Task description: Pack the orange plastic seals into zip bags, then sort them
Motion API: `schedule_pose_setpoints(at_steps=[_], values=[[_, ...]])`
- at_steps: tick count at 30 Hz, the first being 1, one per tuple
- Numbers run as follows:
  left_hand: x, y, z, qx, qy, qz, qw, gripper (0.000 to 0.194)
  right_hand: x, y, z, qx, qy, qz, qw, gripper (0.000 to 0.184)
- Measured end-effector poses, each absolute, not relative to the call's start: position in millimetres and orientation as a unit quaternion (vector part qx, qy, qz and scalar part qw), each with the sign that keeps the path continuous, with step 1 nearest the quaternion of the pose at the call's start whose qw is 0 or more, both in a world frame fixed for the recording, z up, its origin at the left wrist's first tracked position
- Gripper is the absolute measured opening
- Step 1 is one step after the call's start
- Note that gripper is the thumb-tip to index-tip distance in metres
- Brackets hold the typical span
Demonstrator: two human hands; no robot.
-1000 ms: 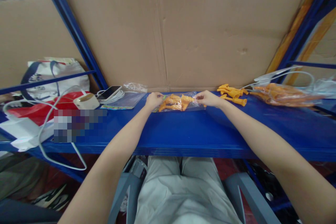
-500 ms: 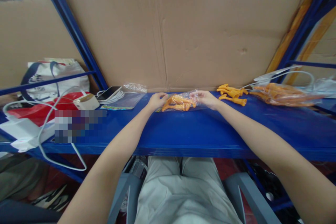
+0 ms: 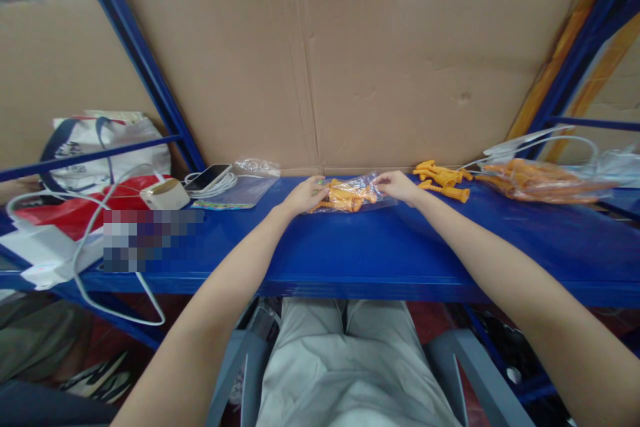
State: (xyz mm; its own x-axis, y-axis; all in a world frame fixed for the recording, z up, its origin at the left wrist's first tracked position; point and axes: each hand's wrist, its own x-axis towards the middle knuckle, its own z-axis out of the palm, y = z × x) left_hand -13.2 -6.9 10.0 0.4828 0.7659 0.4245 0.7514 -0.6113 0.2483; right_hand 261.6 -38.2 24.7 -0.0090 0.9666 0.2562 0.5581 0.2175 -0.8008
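Note:
A clear plastic bag (image 3: 373,199) with several orange plastic toy pieces (image 3: 345,197) inside lies on the blue shelf (image 3: 360,247) in front of me. My left hand (image 3: 305,196) is closed over the bag's left end, fingers partly covering its coloured label. At the opposite end, my right hand (image 3: 399,187) pinches the bag's film between thumb and fingers. Just beyond the right hand lie loose orange toy figures (image 3: 443,175), which it does not touch.
On the right sits a larger bag of orange pieces (image 3: 535,180) beside a white cable. Left are a flat clear bag (image 3: 240,192), a phone (image 3: 210,177) on a coiled cable, a white charger (image 3: 164,195) and a red bag (image 3: 130,196). Cardboard (image 3: 400,67) closes off the back.
My left hand has slid right along the bag, over more of its left end. The orange pieces have shifted within the film. My right hand has changed its grip on the right end.

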Motion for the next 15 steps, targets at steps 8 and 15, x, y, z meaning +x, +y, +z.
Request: schedule_pose_setpoints(at_steps=[8,15], values=[[-10,-5,9,0.825,0.471,0.309,0.046,0.037,262,-47,30,-0.618,-0.655,0.293,0.320,0.017],[-9,-3,9,0.798,0.485,0.342,0.106,0.034,248,-53,28,-0.546,-0.580,0.466,0.385,0.011]])
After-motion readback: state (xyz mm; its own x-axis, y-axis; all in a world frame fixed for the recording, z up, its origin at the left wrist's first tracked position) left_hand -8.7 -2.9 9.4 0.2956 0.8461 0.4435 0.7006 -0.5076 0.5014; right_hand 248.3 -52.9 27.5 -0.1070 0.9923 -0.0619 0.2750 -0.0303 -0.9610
